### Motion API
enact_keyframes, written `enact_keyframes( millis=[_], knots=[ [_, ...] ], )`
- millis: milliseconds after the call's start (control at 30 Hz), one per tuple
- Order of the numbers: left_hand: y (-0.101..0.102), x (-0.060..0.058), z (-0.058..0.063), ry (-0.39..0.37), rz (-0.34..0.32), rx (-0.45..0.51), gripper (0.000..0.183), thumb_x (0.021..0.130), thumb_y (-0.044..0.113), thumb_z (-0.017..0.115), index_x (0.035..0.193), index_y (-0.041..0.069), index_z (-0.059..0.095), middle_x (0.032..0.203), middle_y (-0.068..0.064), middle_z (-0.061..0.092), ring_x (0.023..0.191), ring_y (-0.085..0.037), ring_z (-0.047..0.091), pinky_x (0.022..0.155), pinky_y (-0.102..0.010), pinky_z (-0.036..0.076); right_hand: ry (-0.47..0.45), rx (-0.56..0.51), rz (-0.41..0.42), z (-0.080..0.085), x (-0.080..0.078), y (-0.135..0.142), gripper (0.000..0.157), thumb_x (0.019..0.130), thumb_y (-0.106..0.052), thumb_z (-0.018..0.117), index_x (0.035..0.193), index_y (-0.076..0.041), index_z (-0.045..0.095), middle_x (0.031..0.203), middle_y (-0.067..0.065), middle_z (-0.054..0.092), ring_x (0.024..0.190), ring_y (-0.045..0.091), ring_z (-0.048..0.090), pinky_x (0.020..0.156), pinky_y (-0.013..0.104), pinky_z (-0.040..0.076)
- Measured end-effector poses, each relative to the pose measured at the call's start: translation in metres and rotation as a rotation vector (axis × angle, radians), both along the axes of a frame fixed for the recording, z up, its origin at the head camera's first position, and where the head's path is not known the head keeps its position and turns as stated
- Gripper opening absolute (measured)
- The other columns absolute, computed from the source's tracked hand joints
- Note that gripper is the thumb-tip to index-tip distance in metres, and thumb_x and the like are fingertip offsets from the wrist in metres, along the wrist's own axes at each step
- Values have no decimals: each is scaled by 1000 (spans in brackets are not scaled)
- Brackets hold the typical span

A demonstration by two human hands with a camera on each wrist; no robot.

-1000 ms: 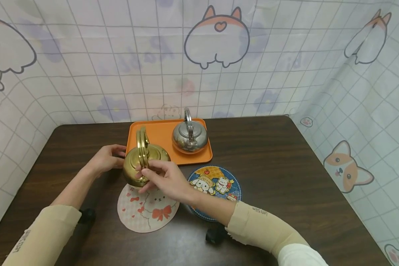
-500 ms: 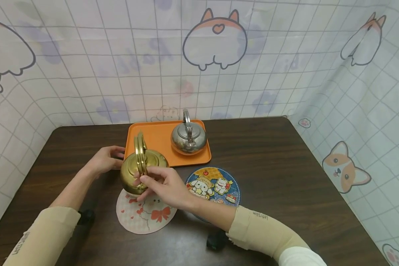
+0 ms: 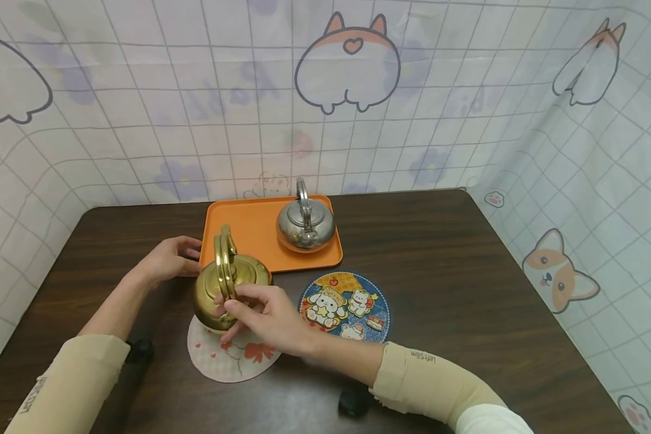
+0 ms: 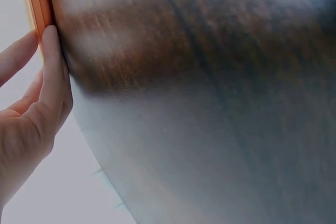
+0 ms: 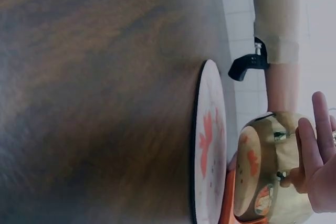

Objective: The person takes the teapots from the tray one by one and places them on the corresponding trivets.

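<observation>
Gold kettle (image 3: 242, 278) covers more of round pink-and-white mat (image 3: 230, 367) than second ago — base raised above it, so likely mid-carry. Right hand (image 3: 271, 316) pinches handle (image 3: 224, 262) between thumb and fingers; left hand (image 3: 168, 259) touches edge of orange tray (image 3: 249, 223) — fingers loosely extended.

On your dark brown wooden table (image 3: 439, 259), orange rectangular tray (image 3: 249, 223) at back: silver round metal kettle (image 3: 306, 226) on its right half, your left hand (image 3: 165, 260) at its left edge. Before the tray's left part, your right hand (image 3: 268, 316) holds the golden round metal kettle (image 3: 248, 271) above the white-and-pink round mat (image 3: 217, 358); blue patterned round mat (image 3: 352, 301) to its right.
</observation>
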State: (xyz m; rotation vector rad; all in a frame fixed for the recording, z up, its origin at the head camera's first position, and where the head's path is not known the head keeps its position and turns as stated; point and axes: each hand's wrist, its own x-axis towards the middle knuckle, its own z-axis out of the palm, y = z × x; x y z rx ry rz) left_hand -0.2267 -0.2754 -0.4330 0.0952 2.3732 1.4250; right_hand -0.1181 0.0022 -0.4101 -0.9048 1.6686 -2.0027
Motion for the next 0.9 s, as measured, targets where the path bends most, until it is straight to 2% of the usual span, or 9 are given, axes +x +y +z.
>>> enact_keyframes(
  millis=[100,167,267,300,333,500,600,800,900],
  knots=[
    [-1,-1,0,-5,-5,2,67,94,-4,69,147,-18,32,127,-33,49,95,-21,68,85,-36,62,-2,3,1,-2,3,0,28,109,-10,52,127,9,63,116,29,68,77,17,76,78,35,63],
    [-1,-2,1,-9,-6,0,68,94,-4,70,147,-18,32,127,-34,49,95,-22,68,84,-36,62,0,0,3,-3,4,0,28,109,-10,52,127,9,63,116,29,68,77,17,76,78,42,63],
    [-1,-2,2,-14,-7,-2,68,93,-4,70,147,-19,31,127,-34,49,95,-24,67,84,-36,62,11,3,-3,-3,6,-1,28,108,-8,52,127,9,63,115,28,69,76,19,76,75,61,60],
    [-1,-2,2,-17,-6,0,68,93,-4,69,148,-18,31,127,-34,48,95,-24,67,84,-36,62,12,5,-3,-4,6,-1,27,108,-8,52,126,9,64,115,28,69,76,19,76,74,61,60],
    [-1,-2,2,-19,-5,1,68,93,-5,69,148,-18,31,127,-34,48,95,-25,67,84,-36,62,16,8,-5,-4,6,-1,27,108,-7,52,126,9,64,114,28,70,76,21,76,73,66,57],
    [0,-3,0,-28,0,14,67,93,-7,68,147,-19,31,127,-33,48,94,-24,67,85,-36,62,22,40,-8,-6,9,0,25,108,-9,54,125,5,67,112,24,72,76,23,76,50,66,53],
    [-1,-4,-1,-32,0,21,67,93,-8,67,147,-19,31,127,-33,48,93,-23,67,85,-36,62,26,57,-9,-7,11,1,24,108,-11,55,123,3,68,109,23,73,76,21,76,42,60,50],
    [-3,-5,-3,-30,-6,27,68,93,-7,68,148,-19,29,127,-34,47,94,-24,67,85,-37,62,2,56,4,-9,13,0,24,108,-11,54,123,2,67,108,24,73,76,16,76,43,32,49],
    [-3,-5,-2,-36,-6,33,69,93,-8,67,148,-19,28,127,-34,47,94,-24,67,85,-36,62,-17,55,6,-9,15,0,23,108,-11,54,121,3,67,108,25,72,75,13,75,44,31,48]
  ],
)
